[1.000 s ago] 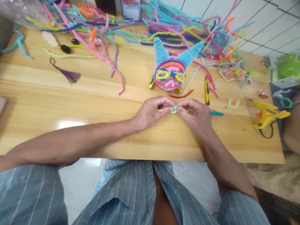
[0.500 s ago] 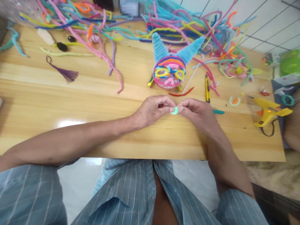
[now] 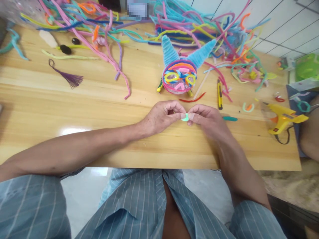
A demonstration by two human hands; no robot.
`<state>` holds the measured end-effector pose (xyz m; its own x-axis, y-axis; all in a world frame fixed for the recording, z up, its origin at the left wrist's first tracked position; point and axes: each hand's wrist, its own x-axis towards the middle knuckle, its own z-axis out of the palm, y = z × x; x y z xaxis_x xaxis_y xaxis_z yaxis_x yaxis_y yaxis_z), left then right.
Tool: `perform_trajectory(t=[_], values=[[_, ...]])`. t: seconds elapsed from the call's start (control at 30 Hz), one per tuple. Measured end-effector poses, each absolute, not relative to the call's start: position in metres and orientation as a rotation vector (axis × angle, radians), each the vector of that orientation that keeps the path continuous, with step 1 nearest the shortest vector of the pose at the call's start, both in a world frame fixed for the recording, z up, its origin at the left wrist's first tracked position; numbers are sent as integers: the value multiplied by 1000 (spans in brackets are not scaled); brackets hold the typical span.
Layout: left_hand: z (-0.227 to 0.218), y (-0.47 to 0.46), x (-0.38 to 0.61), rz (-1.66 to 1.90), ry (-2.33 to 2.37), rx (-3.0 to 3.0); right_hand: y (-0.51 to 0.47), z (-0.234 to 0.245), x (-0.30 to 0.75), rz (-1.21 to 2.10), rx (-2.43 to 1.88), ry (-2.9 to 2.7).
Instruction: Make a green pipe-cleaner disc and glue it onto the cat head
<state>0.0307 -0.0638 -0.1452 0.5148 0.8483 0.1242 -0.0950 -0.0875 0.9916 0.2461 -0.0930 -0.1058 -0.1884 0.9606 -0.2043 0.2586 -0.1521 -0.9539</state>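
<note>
r hand [image 3: 210, 120] fingertip now below thumb, green bit [image 3: 185, 118] btwn thumbs, in pinch w/ l hand [image 3: 160, 118] too

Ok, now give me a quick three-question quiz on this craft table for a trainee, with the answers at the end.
1. What are the left hand and right hand pinching between them?
A) a red strip
B) a small green piece
C) a purple tassel

2. What colour are the two pointed cones on top of the colourful face?

3. True or false: the yellow glue gun lies to the right of the colourful face in the picture.

Key:
1. B
2. Light blue
3. True
</note>
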Motion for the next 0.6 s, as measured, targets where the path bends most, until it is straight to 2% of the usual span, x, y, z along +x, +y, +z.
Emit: perform_trajectory(t=[0.23, 0.6], values=[[-145, -65, 32, 914, 712, 1455, -96, -96, 244, 1170, -1473, -1491], [-143, -71, 32, 839, 680, 1503, -100, -97, 242, 865, -1521, -1873]])
